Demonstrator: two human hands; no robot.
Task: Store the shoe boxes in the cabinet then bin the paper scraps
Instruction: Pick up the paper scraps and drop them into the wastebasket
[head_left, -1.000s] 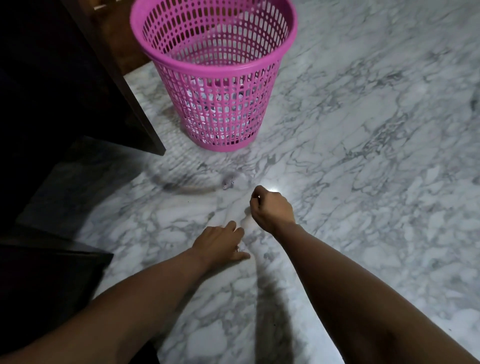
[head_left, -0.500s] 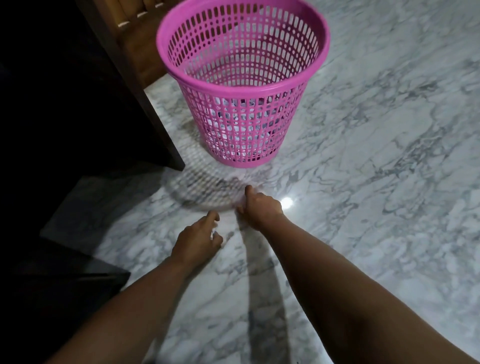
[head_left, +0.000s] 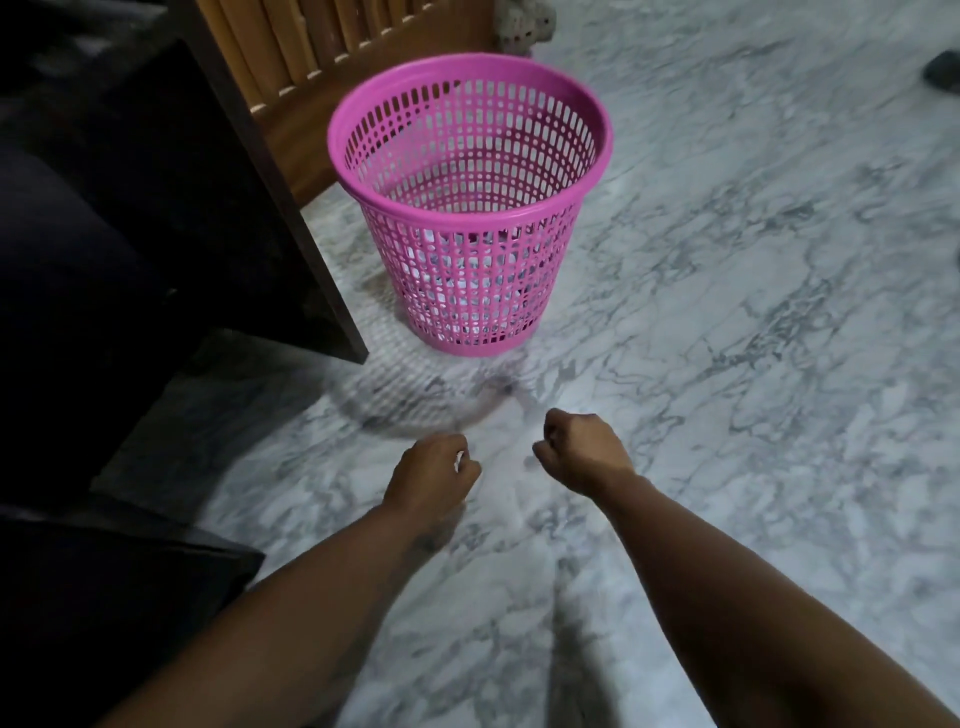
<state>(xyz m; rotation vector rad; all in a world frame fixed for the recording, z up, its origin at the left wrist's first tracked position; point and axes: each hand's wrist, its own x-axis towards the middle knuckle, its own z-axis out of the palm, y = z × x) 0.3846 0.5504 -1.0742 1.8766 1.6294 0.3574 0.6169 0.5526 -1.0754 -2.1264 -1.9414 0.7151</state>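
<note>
Head view: pink bin (head_left: 470, 208) stands upright, mouth up, white scraps (head_left: 457, 280) inside, on marble floor (head_left: 753, 364) beside a dark cabinet (head_left: 171, 208); left hand (head_left: 428, 478) pinches something white, right hand (head_left: 582, 449) is fisted, contents unclear.

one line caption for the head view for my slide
Two closed hands, left and right, above marble floor before a pink mesh bin.

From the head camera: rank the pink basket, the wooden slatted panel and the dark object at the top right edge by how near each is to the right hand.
From the right hand:
1. Pink basket, just ahead and slightly left on the marble floor.
2. Wooden slatted panel, behind the basket, up left.
3. Dark object, far ahead at the right edge.
</note>
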